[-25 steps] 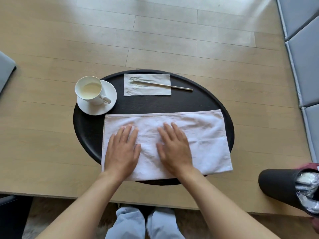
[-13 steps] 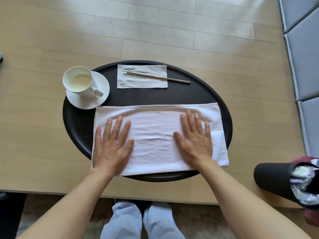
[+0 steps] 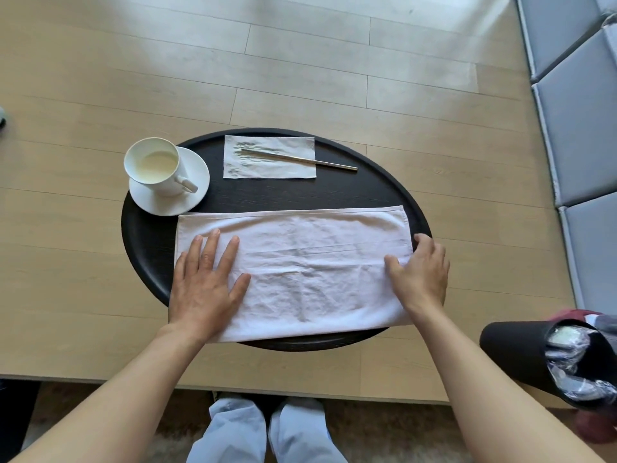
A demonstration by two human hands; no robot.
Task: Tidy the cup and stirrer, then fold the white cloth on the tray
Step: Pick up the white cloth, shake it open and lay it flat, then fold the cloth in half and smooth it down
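Hands working the cloth (image 3: pixel 310 269) on the tray (image 3: pixel 140 248), mid-fold, I judge.
I am pressing my left hand (image 3: pixel 205 285) flat, fingers spread, on its left end; my right hand (image 3: pixel 419 272) is curling over the right edge, a pinch unclear. Cup (image 3: pixel 155 167) and stirrer (image 3: pixel 300 159) are sitting tidy behind. Next, I reckon, is lifting the right end across leftward, edges matching.

One cup (image 3: pixel 155 165), one saucer (image 3: pixel 197 182), one stirrer (image 3: pixel 300 159), one napkin (image 3: pixel 240 170), one white cloth (image 3: pixel 300 269), one tray (image 3: pixel 384 182), two hands.
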